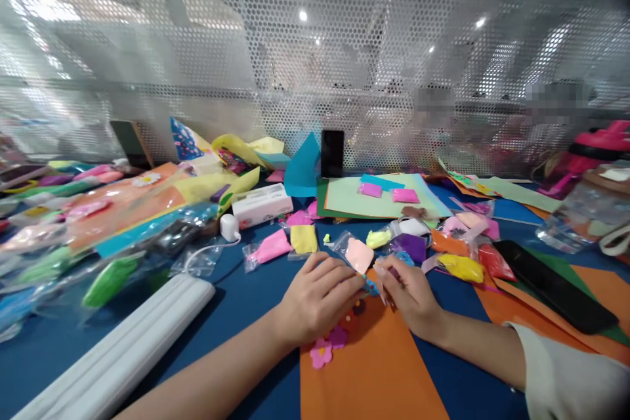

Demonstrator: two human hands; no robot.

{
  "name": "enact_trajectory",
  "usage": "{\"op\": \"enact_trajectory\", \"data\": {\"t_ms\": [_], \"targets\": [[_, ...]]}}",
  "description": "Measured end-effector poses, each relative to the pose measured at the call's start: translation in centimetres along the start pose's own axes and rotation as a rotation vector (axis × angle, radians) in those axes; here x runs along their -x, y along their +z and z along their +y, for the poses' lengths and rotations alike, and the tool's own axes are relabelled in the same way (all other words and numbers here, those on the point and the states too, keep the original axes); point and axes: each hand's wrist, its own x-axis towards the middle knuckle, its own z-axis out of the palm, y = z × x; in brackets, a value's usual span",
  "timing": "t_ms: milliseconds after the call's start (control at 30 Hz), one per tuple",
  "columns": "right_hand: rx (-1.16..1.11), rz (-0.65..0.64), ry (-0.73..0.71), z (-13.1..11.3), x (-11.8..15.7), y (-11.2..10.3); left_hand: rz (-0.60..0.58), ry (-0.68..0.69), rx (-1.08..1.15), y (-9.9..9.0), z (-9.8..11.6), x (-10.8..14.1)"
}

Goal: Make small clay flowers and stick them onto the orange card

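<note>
An orange paper sheet point(374, 367) lies in front of me, with a pink clay flower point(321, 354), a purple clay flower point(338, 336) and a darker flower point(359, 306) on it. My left hand point(319, 298) rests above these flowers, its fingers bent and held together. At its fingertips is a small blue clay piece point(371, 286), partly hidden between the two hands. Close by on the right, my right hand point(411, 298) pinches thumb and fingers together; what lies in the pinch is too small to make out. Just beyond sits a peach clay pack point(359, 255).
Several clay packs, such as a yellow one point(304, 239) and a pink one point(272, 247), lie behind the hands. A white power strip point(123, 348) runs along the left. At right, a black phone point(556, 285) rests on papers. A perforated metal screen point(315, 59) closes the back.
</note>
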Motion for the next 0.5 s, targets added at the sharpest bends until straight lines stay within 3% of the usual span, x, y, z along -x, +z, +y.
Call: {"op": "enact_trajectory", "data": {"t_ms": [200,500], "targets": [[0.165,-0.053,-0.239,-0.5,0.09,-0.22,0.009,0.032,0.061,0.0,0.38,0.38],[0.224,-0.02,-0.182,0.04,0.14,-0.08,0.058,-0.016,0.012,0.17,0.26,-0.16]]}}
